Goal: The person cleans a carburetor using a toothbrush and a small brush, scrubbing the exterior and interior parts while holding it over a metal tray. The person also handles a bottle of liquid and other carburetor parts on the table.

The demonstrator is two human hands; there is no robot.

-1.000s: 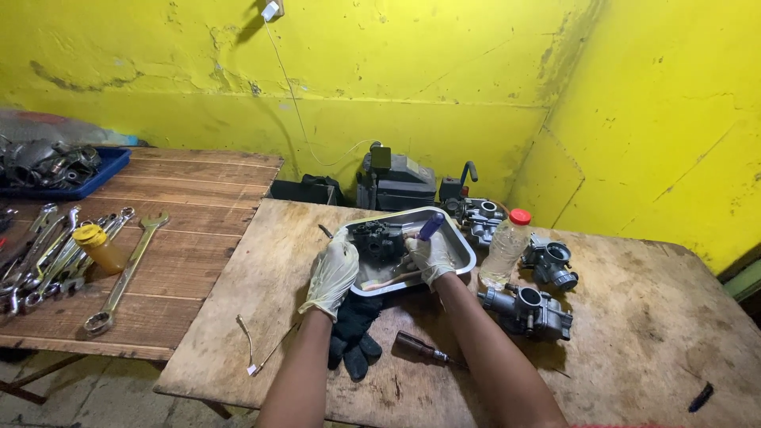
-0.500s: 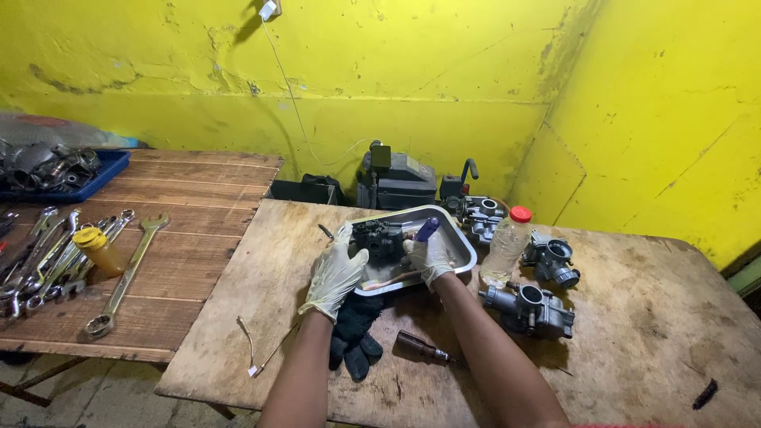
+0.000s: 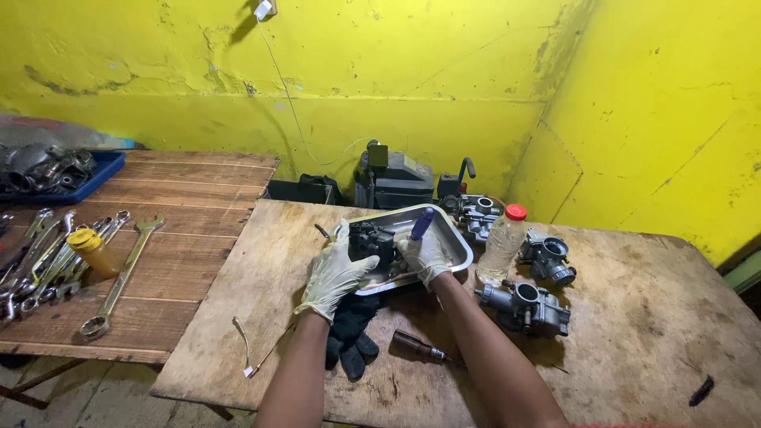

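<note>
Head view: my left hand [image 3: 333,273] is gripping the dark carburetor [image 3: 369,240] over the metal tray [image 3: 460,252]. My right hand [image 3: 426,255] is closing around a blue-handled tool [image 3: 421,225] just beside it.

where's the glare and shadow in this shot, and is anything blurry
Head view: glare shines off the tray rim, while the carburetor held by the left hand stays dark with little detail. Soft shadow falls under the forearms and around the black glove. The wrenches at the left edge look slightly stretched; the rest is fairly sharp.
</note>
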